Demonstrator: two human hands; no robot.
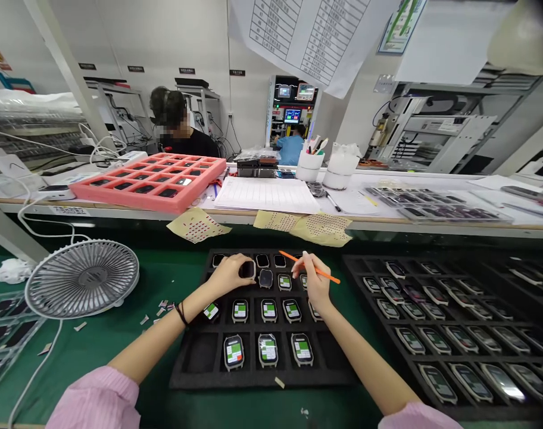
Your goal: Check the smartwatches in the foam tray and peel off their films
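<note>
Smartwatches [268, 350] in foam tray [200, 354], left fingers [249, 261] on one, right fingers [308, 261] pinching orange stick [327, 276] (green workbench [150, 363])

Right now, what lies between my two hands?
In the head view, a dark-screened smartwatch and a green-screened smartwatch sit in the foam tray, between left hand and right hand.

Mat gap [358, 304] btwn foam tray [195, 351] & 2nd tray [378, 280]; fan [81, 279] left

We're live on an electronics factory floor: black foam trays [262, 380] of smartwatches [268, 350], green bench matting [93, 351], test racks [293, 107] behind!
</note>
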